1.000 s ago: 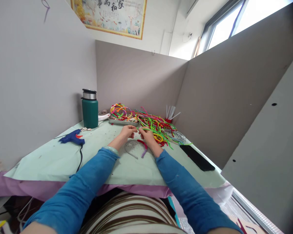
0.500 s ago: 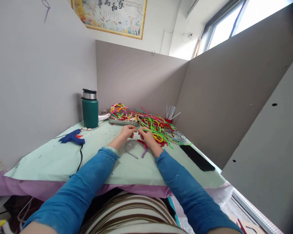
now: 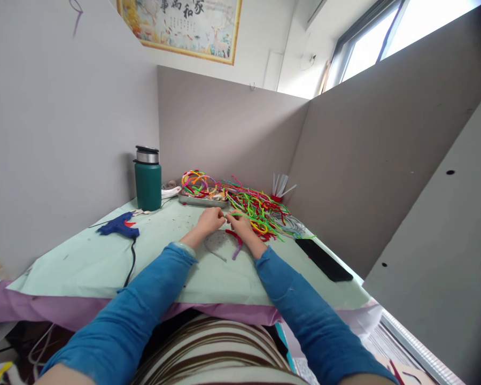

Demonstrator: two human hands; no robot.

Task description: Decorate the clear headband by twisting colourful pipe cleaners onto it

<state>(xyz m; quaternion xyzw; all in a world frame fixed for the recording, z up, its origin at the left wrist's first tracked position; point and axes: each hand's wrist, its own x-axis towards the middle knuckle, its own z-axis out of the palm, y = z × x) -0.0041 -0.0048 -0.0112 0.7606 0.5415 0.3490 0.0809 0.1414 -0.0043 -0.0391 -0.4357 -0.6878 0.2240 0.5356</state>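
My left hand (image 3: 211, 219) and my right hand (image 3: 240, 223) meet fingertip to fingertip over the table, both closed in a pinch. A green pipe cleaner (image 3: 246, 216) runs out from the right fingers toward the right. The left fingers pinch at its near end, though the fingers hide most of that spot. Below the hands lies a thin grey headband (image 3: 212, 251), its right side wrapped in red and purple fuzzy pipe cleaner (image 3: 239, 243). My right wrist is close beside the wrapped part.
Behind my hands are a metal tray (image 3: 200, 202) of colourful pieces and a heap of pipe cleaners (image 3: 260, 203). A blue glue gun (image 3: 120, 226) and a green bottle (image 3: 148, 184) are on the left. A black phone-like slab (image 3: 324, 260) lies right, near white sticks (image 3: 279, 186). Grey partitions surround the table.
My left hand has rolled over, its back now turned more upward and its fingers curled tighter. The right hand stays nearly in place with the green pipe cleaner.
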